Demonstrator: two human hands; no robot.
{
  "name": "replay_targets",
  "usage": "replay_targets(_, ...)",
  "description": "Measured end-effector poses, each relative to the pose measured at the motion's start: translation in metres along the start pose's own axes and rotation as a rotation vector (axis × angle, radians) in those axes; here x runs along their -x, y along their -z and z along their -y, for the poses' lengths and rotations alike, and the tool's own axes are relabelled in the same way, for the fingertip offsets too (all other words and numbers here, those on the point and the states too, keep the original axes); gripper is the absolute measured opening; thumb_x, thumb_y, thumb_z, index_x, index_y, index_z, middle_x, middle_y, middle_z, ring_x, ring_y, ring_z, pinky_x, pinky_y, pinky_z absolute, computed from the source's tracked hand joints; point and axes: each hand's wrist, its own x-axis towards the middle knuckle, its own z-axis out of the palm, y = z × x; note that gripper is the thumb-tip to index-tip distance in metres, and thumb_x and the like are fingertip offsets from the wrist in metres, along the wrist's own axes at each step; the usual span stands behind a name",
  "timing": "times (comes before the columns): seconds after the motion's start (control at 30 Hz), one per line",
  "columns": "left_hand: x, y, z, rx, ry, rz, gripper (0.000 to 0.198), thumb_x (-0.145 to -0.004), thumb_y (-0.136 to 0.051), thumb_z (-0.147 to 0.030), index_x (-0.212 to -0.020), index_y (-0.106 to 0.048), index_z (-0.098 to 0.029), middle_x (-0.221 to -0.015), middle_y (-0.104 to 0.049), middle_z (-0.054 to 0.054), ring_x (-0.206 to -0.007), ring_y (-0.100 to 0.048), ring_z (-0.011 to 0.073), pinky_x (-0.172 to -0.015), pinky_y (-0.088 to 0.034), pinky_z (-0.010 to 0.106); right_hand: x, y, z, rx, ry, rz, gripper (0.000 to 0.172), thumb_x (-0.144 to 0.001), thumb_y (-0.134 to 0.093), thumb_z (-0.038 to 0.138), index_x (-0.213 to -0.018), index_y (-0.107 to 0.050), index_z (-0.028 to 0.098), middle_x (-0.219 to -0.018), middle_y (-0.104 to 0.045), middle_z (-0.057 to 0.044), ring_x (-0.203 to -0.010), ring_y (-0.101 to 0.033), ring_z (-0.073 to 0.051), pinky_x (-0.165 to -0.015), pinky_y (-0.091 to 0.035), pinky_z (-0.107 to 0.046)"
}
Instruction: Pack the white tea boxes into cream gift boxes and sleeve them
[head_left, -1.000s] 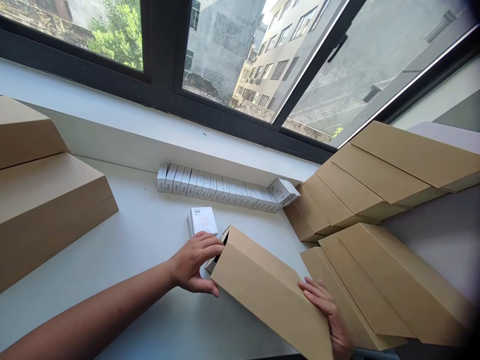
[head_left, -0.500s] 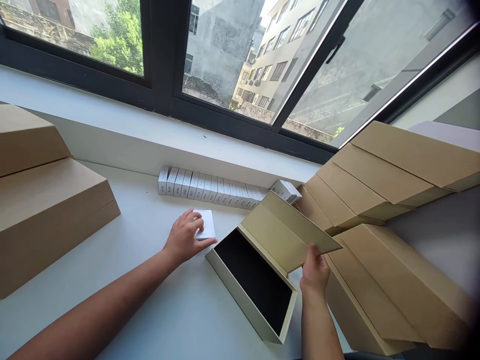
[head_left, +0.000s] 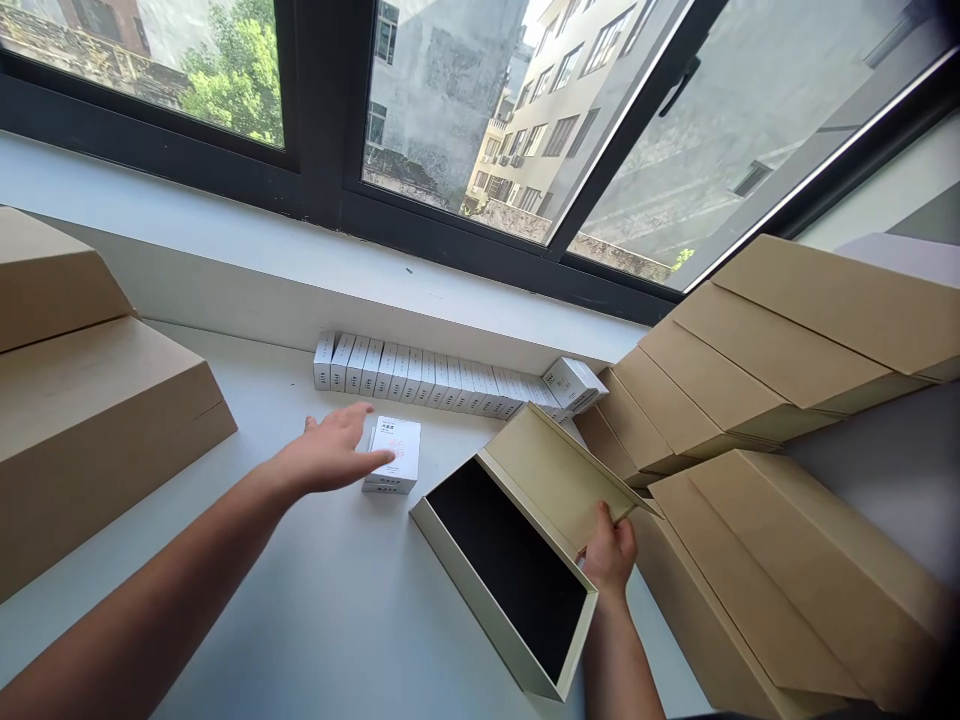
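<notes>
Pinching a black-lined box [head_left: 480,597] by its lid [head_left: 555,460], right hand [head_left: 611,550] hid some fingers.
Long axis ran upper-left to lower-right; splayed left hand [head_left: 330,455] kinda blocked a white carton [head_left: 403,440].

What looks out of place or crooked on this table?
The small white boxes at the right end of the row sit askew, turned at an angle while the others line up side by side. Nothing looks spilled, and the open box shows no visible damage.
</notes>
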Motion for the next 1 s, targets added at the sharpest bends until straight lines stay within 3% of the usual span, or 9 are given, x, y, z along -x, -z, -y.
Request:
replay_targets(0.1, -0.007, -0.018, -0.021, -0.005, 0.136, -0.122, 0.099, -0.083, -0.038, -0.079, -0.155, -0.023, -0.012, -0.161, -0.031, 0.028, -0.143, -0.039, 0.045, -0.109, -0.035, 0.058, 0.002, -0.001, 0.003, -0.015, -0.009, -0.007, 0.046, -0.07, -0.074, 0.058, -0.096, -0.065, 0.022, -0.091, -0.073, -0.003, -0.085, -0.069, -0.025, -0.075, -0.056, -0.039)
replay_targets(0.23, -0.019, -0.04, -0.036, -0.113, 0.208, 0.005, 0.105, -0.08, -0.043, -0.074, -0.155, -0.015, -0.005, -0.145, -0.048, 0.032, -0.125, -0.055, 0.0441, -0.095, -0.042, 0.052, 0.004, -0.002, 0.006, -0.024, -0.029, -0.012, 0.048, -0.067, -0.075, 0.058, -0.096, -0.066, 0.021, -0.091, -0.072, -0.003, -0.084, -0.069, -0.024, -0.075, -0.056, -0.038)
replay_targets(0.33, -0.019, -0.035, -0.032, -0.155, 0.154, 0.098, 0.089, -0.076, -0.055, -0.051, -0.15, -0.027, -0.01, -0.125, -0.063, 0.024, -0.113, -0.061, 0.0385, -0.091, -0.043, 0.047, 0.004, -0.002, 0.008, -0.025, -0.036, -0.017, 0.046, -0.066, -0.076, 0.057, -0.094, -0.066, 0.021, -0.089, -0.072, -0.002, -0.082, -0.069, -0.024, -0.074, -0.057, -0.037)
replay_targets(0.43, -0.015, -0.023, -0.023, -0.183, 0.052, 0.156, 0.083, -0.06, -0.066, -0.03, -0.14, -0.041, -0.019, -0.119, -0.066, 0.016, -0.11, -0.062, 0.0355, -0.093, -0.042, 0.045, 0.003, -0.002, 0.008, -0.022, -0.042, -0.024, 0.044, -0.066, -0.077, 0.057, -0.09, -0.066, 0.021, -0.087, -0.072, -0.002, -0.08, -0.068, -0.023, -0.071, -0.057, -0.036)
replay_targets(0.7, -0.019, -0.032, -0.016, -0.217, -0.022, 0.159, 0.07, -0.059, -0.065, -0.028, -0.126, -0.048, -0.018, -0.114, -0.065, 0.016, -0.106, -0.062, 0.0362, -0.092, -0.043, 0.051, 0.002, -0.002, 0.002, -0.082, -0.038, 0.031, 0.051, -0.067, -0.077, 0.057, -0.103, -0.067, 0.022, -0.101, -0.074, -0.004, -0.094, -0.07, -0.026, -0.079, -0.057, -0.039)
replay_targets(0.77, -0.019, -0.031, -0.012, -0.2, -0.12, 0.136, 0.078, -0.059, -0.064, -0.024, -0.134, -0.042, -0.02, -0.122, -0.064, 0.013, -0.116, -0.059, 0.0345, -0.105, -0.037, 0.054, 0.003, -0.001, 0.001, -0.095, -0.034, 0.06, 0.054, -0.068, -0.077, 0.056, -0.109, -0.067, 0.022, -0.106, -0.074, -0.005, -0.1, -0.07, -0.027, -0.082, -0.058, -0.04)
replay_targets(0.87, -0.014, -0.016, -0.008, -0.137, -0.361, -0.031, 0.086, -0.061, -0.061, -0.02, -0.142, -0.033, -0.023, -0.138, -0.057, 0.011, -0.132, -0.049, 0.0321, -0.12, -0.016, 0.055, 0.004, 0.0, 0.002, -0.107, -0.029, 0.096, 0.056, -0.07, -0.076, 0.054, -0.116, -0.066, 0.022, -0.11, -0.074, -0.005, -0.106, -0.069, -0.029, -0.085, -0.058, -0.042)
replay_targets(0.93, -0.006, -0.004, -0.012, -0.083, -0.492, -0.154, 0.079, -0.063, -0.06, -0.019, -0.138, -0.037, -0.023, -0.137, -0.057, 0.01, -0.131, -0.05, 0.0319, -0.12, -0.016, 0.055, 0.005, 0.001, 0.002, -0.114, -0.033, 0.125, 0.056, -0.07, -0.076, 0.052, -0.117, -0.066, 0.023, -0.11, -0.074, -0.005, -0.107, -0.068, -0.029, -0.086, -0.058, -0.042)
replay_targets(1.0, 0.005, 0.004, -0.026, -0.015, -0.593, -0.188, 0.071, -0.064, -0.061, -0.02, -0.132, -0.042, -0.024, -0.128, -0.06, 0.008, -0.123, -0.054, 0.0304, -0.117, -0.024, 0.051, 0.005, 0.002, 0.004, -0.118, -0.047, 0.169, 0.055, -0.069, -0.078, 0.051, -0.116, -0.067, 0.024, -0.109, -0.074, -0.005, -0.108, -0.068, -0.029, -0.085, -0.058, -0.042)
